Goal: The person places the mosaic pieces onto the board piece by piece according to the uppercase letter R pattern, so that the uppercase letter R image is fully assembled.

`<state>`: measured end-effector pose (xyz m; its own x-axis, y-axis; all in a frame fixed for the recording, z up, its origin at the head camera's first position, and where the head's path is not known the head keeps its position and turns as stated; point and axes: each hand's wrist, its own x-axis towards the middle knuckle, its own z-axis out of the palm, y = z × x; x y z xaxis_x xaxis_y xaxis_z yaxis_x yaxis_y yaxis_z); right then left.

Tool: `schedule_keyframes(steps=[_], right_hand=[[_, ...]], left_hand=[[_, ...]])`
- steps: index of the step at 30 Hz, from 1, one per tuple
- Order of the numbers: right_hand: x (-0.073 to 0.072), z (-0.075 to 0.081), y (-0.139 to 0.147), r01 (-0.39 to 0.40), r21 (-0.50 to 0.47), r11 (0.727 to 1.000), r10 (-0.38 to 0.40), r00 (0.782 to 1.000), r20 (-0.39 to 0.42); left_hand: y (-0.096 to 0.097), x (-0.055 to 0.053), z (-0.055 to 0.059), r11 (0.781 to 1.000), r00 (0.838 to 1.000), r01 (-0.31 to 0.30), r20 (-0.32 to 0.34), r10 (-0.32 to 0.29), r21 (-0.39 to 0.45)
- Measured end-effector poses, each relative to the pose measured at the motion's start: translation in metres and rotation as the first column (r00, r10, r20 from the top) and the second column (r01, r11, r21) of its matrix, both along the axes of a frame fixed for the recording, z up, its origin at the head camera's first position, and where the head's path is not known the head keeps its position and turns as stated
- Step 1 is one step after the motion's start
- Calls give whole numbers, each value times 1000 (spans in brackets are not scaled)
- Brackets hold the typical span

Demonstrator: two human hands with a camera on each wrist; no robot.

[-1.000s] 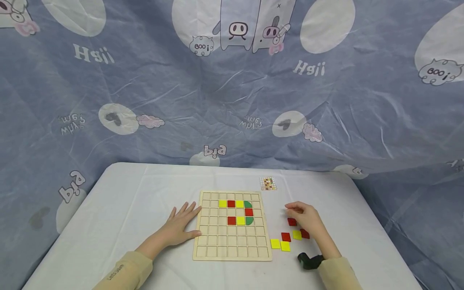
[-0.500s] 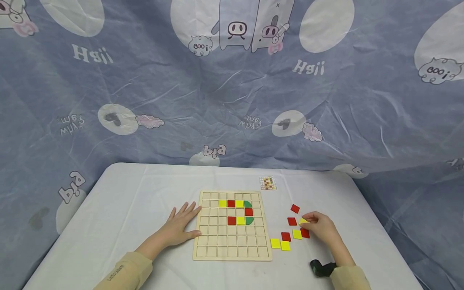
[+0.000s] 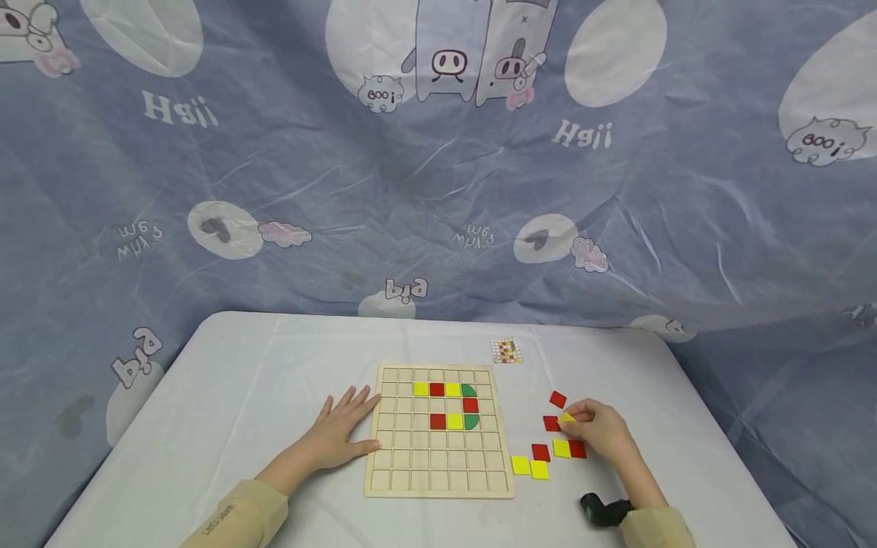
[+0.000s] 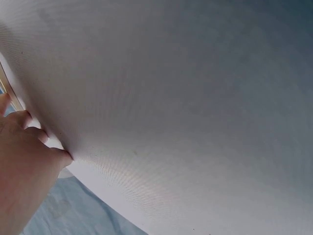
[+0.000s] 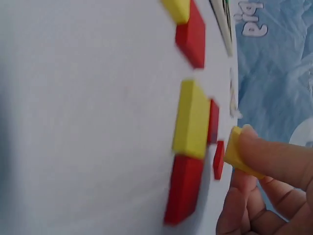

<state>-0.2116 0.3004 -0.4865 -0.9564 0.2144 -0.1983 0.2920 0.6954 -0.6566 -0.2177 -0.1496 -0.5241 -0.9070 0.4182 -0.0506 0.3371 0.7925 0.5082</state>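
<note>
In the head view a wooden grid board point(image 3: 438, 479) lies mid-table, with yellow and red squares and green rounded pieces in its upper cells. My left hand point(image 3: 336, 432) rests flat with fingers spread, its fingertips and thumb touching the board's left edge. To the right of the board my right hand point(image 3: 604, 432) pinches a yellow square tile point(image 5: 236, 149) between thumb and fingers, as the right wrist view shows. The tile is raised off the cloth there. Around that hand lie loose red tiles point(image 3: 558, 399) and yellow tiles point(image 3: 539, 469); one yellow and one red touch side by side.
A small printed pattern card point(image 3: 506, 350) lies beyond the board's upper right corner. A black object point(image 3: 603, 510) sits at my right wrist. White cloth covers the table point(image 3: 315, 342), and a blue patterned curtain point(image 3: 411, 167) hangs behind it.
My right hand has gone from the upper red tile to a yellow one, pinched it, and shifted slightly left with it. A red tile now shows where the hand was. The left hand stays put.
</note>
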Motion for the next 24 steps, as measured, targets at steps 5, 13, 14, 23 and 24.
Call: schedule_keyframes(steps=[5, 13, 14, 23, 24], right_hand=[[-7, 4, -32, -31, -80, 996, 26, 998, -60], [-16, 0, -100, -130, -186, 974, 108, 987, -121], [-16, 1, -108, -148, -206, 967, 124, 984, -127], [-22, -3, -154, -332, -240, 912, 285, 935, -210], [-22, -4, -158, -352, -237, 906, 303, 927, -220]], left_hand=[[-1, -1, 1, 1000, 1000, -6, -3, 6, 4], [1, -1, -1, 1000, 1000, -14, 11, 14, 6], [1, 0, -1, 1000, 1000, -15, 12, 15, 7], [2, 1, -1, 1000, 1000, -18, 9, 18, 12], [2, 0, -1, 1000, 1000, -19, 6, 18, 11]])
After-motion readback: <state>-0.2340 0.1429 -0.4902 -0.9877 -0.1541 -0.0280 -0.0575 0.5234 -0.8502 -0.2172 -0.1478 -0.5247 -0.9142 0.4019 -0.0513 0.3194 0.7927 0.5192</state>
